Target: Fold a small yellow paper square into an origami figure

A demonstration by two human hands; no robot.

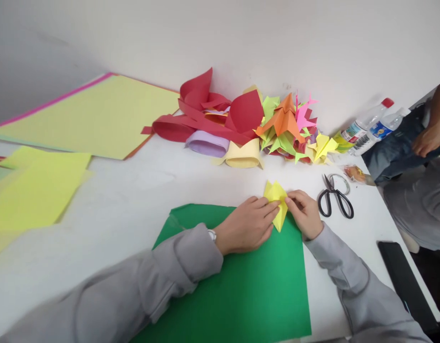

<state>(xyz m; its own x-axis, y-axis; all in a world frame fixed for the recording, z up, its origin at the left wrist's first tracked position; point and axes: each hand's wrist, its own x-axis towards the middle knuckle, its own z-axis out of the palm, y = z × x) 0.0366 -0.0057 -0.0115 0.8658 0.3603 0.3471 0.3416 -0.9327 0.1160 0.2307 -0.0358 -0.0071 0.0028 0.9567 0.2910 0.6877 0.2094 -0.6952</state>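
Observation:
A small yellow origami piece [279, 216], folded to pointed tips, lies over the far edge of a large green paper sheet [262, 295]. My left hand [246, 225] reaches across from the left, its fingers stretched out and pressing flat on the folded paper. On the paper's right edge, my right hand [305, 212] pinches it between thumb and fingers. Part of the yellow paper is hidden under the left fingertips. Black-handled scissors [334, 197] lie to the right of my right hand, beside a roll of tape [343, 183].
Folded paper figures [284, 121] and red paper loops [209, 119] are heaped by the wall. Large yellow sheets [98, 116] and smaller yellow papers [37, 190] cover the left. Two bottles [366, 121] and a black phone [402, 278] are on the right. Another person's hand [429, 140] shows beyond.

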